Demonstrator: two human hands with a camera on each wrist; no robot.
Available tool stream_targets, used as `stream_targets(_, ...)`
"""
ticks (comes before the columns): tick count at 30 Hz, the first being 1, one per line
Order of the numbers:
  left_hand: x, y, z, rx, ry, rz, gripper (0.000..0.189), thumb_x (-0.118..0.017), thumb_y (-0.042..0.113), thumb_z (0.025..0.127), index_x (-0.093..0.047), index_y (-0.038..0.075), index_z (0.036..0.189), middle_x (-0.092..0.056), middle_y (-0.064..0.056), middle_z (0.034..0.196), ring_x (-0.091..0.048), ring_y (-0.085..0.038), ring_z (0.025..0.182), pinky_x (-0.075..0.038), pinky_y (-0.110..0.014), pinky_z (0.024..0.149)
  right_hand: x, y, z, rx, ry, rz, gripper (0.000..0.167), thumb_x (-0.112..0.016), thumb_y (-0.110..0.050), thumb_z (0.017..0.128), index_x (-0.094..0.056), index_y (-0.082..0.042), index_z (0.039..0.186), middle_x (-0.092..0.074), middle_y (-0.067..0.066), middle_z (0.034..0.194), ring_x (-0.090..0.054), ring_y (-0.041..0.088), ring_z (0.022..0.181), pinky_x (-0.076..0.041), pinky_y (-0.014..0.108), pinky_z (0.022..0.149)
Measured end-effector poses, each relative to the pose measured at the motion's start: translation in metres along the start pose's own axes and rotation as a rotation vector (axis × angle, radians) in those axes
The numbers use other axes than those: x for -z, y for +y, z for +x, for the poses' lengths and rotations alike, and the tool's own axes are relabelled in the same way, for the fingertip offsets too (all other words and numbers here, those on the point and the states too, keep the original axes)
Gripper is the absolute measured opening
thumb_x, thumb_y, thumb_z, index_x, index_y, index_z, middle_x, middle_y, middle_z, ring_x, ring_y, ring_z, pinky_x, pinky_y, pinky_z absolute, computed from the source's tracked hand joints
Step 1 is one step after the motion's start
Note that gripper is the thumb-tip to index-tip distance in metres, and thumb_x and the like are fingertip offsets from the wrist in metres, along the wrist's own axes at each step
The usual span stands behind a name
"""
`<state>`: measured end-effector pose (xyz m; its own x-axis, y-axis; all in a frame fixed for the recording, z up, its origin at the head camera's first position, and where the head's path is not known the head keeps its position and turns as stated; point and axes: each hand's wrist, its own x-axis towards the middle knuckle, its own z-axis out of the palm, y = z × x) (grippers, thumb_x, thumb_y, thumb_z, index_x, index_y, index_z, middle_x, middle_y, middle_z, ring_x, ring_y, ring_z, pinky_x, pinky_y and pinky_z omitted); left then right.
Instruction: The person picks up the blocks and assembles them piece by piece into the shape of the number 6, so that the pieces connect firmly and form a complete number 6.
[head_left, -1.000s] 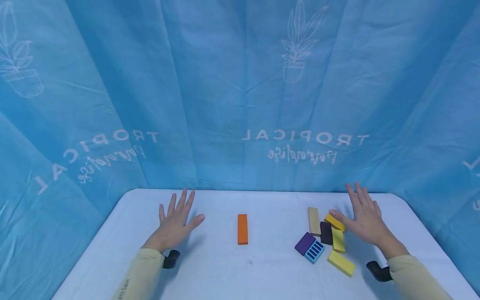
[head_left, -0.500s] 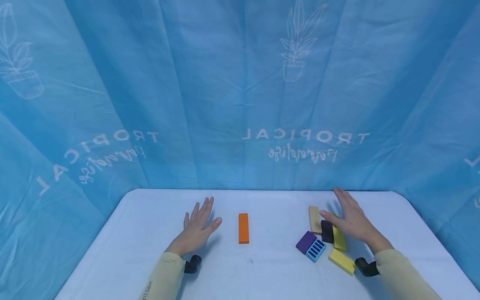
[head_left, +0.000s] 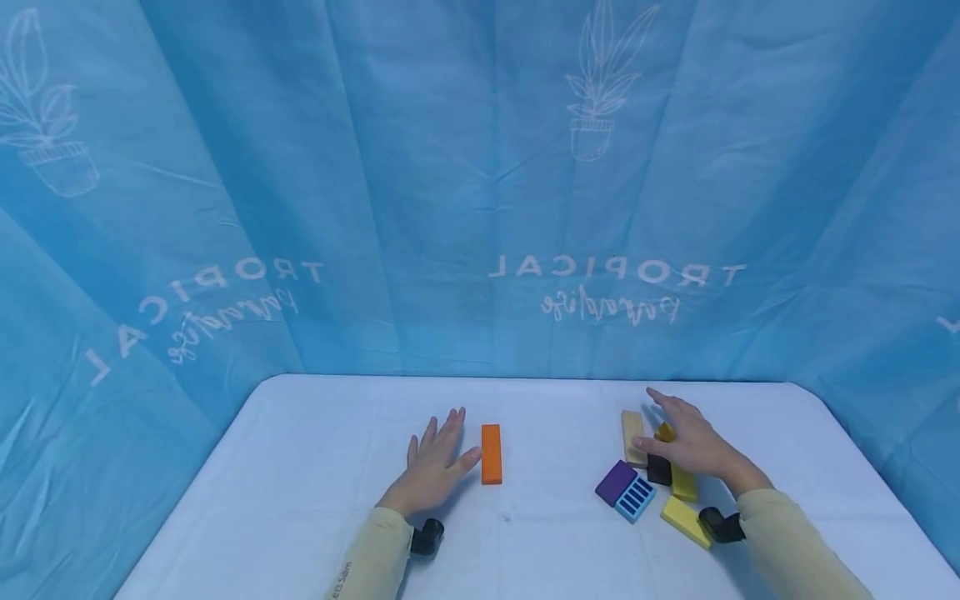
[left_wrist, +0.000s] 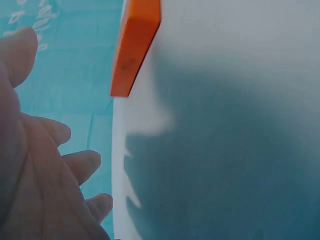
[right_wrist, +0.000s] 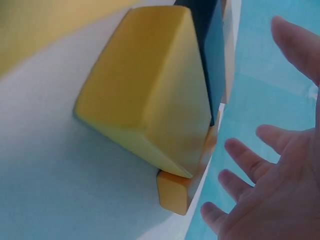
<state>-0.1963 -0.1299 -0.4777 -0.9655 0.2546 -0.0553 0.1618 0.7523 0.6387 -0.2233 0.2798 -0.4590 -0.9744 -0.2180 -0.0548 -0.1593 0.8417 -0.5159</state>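
block, orange and oblong, looks light, stiff and best pinched across its long sides, left hand and right hand both empty, fingers spread.

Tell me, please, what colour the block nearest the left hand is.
The block nearest the left hand is orange; the head view shows it best.

left hand: fingers long and fanned, thumb stretched inward | right hand: fingers apart and slightly bent, thumb pointing inward | left forearm: sleeved, slanting forward and inward | right forearm: sleeved, same inward slant | hands: well apart
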Motion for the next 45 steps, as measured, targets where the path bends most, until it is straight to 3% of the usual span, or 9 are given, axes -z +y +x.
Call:
stream_targets(8, -0.012, 0.005, -0.003, -0.027, -0.020, -0.011, 0.072, -0.043, 0.049, 0.105, -0.020, 0.011, 0.162, -0.021, -0.012, 0.166, -0.003, -0.043, 0.152, 0.009, -0.070, 0.114, -0.001, 0.001, 0.002, -0.010, -0.052, -0.001, 0.099, -0.073, -0.055, 0.085, -0.029, -0.001, 0.155, -0.030, 0.034, 0.153, -0.026, 0.055, 0.139, -0.030, 0.077, 0.102)
stream_targets(15, -0.021, 0.013, -0.003, 0.009, -0.011, 0.036, 0.069, -0.045, 0.047, 0.105, -0.024, 0.013, 0.161, -0.025, -0.011, 0.165, -0.005, -0.041, 0.153, 0.012, -0.072, 0.111, -0.002, -0.002, 0.004, 0.018, -0.087, -0.017, 0.100, -0.077, -0.055, 0.081, -0.035, -0.001, 0.154, -0.035, 0.034, 0.150, -0.031, 0.054, 0.134, -0.034, 0.077, 0.100)
stream_targets(35, -0.029, 0.018, -0.002, 0.012, 0.003, 0.128, 0.073, -0.056, 0.044, 0.102, -0.030, 0.007, 0.159, -0.026, -0.013, 0.165, -0.005, -0.043, 0.152, 0.011, -0.075, 0.110, -0.007, -0.007, 0.006, 0.098, -0.057, -0.127, 0.092, -0.080, -0.051, 0.080, -0.046, 0.004, 0.145, -0.046, 0.033, 0.140, -0.040, 0.051, 0.128, -0.038, 0.070, 0.101)
stream_targets(45, -0.031, 0.018, -0.002, 0.023, 0.010, 0.138, 0.072, -0.057, 0.043, 0.101, -0.030, 0.008, 0.159, -0.026, -0.012, 0.165, -0.005, -0.042, 0.152, 0.011, -0.074, 0.110, -0.007, -0.010, 0.010, 0.076, -0.067, -0.158, 0.092, -0.082, -0.051, 0.078, -0.048, 0.007, 0.141, -0.047, 0.033, 0.141, -0.042, 0.049, 0.127, -0.039, 0.068, 0.103)
